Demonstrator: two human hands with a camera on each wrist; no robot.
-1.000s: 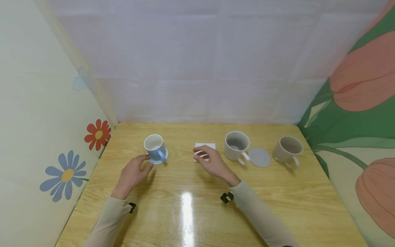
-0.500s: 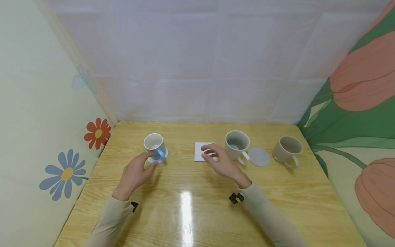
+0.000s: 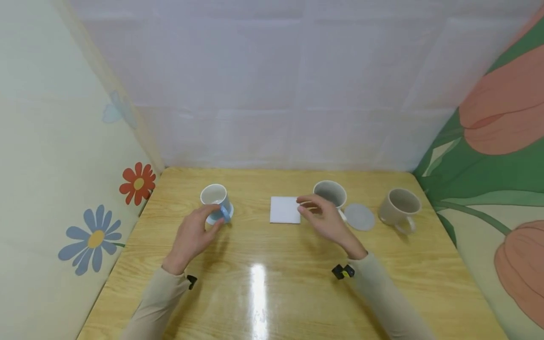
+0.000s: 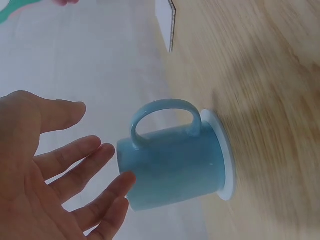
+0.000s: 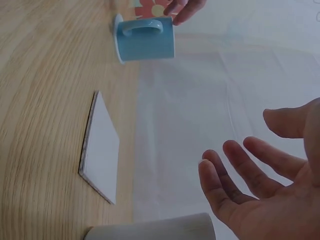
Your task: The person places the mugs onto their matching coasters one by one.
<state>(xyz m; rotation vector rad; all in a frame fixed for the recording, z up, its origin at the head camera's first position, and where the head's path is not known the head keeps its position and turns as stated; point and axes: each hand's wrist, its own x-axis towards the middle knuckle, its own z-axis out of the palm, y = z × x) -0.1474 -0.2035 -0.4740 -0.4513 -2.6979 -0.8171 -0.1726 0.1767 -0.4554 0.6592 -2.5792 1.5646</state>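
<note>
A light blue mug stands upright on a round white coaster, its handle toward the front right in the head view. My left hand is beside this mug with fingers spread and loosely bent, gripping nothing; whether a fingertip touches the rim is hard to tell. A square white coaster lies flat in the middle of the table. My right hand hovers just right of it, fingers relaxed and holding nothing. Partly hidden behind that hand is a white mug.
Right of the white mug lies a round grey coaster. Farther right, a beige mug stands straight on the wooden table. A pale cloth closes off the back, with flower-printed sheets at both sides.
My right hand has moved right, off the square coaster and in front of the white mug. My left hand has shifted slightly right, closer over the blue mug. The mugs and coasters have stayed put.
</note>
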